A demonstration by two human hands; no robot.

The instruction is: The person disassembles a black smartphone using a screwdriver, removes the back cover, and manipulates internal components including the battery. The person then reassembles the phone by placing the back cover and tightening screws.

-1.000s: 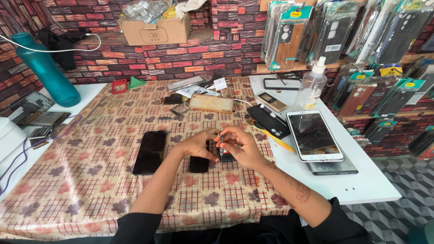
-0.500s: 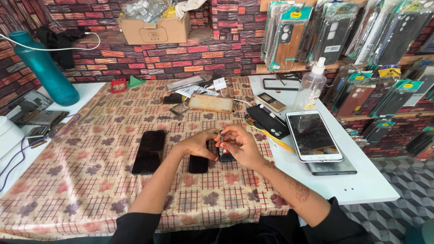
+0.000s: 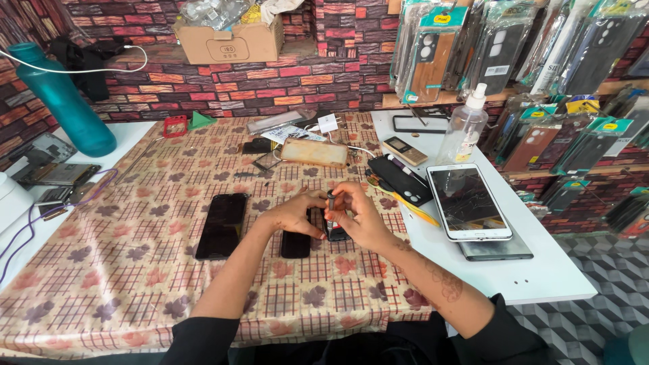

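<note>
Both hands are meeting over the middle of the tabletop (image 3: 122,270), which is wearing a beige cloth printed with red checks and brown flowers. The right hand (image 3: 362,217) is pinching a small dark upright tool (image 3: 331,200) between thumb and fingers, its grip closed tight around the slim body, with the tool's lower end hidden among the fingers, so where it is touching cannot be told. The left hand (image 3: 292,215) is curling in from the other side, its fingertips pressing against the same spot just beside the tool; whether its grip is closed on anything cannot be told, since the fingers are covering each other. Directly beneath the two hands a small dark phone (image 3: 295,245) is lying flat on the cloth, partly covered by the left hand, and a second dark piece (image 3: 336,234) is showing just under the right hand's fingers. To the left of them, near but apart, a larger black phone (image 3: 222,225) is lying face up. On the white surface to the right a white tablet (image 3: 468,201) with a cracked screen is resting on top of a darker slab, with a clear spray bottle (image 3: 464,126) standing behind it. A tall teal bottle (image 3: 62,101) is standing at the far left, and a cardboard box (image 3: 230,42) is sitting on the brick-patterned ledge at the back.
</note>
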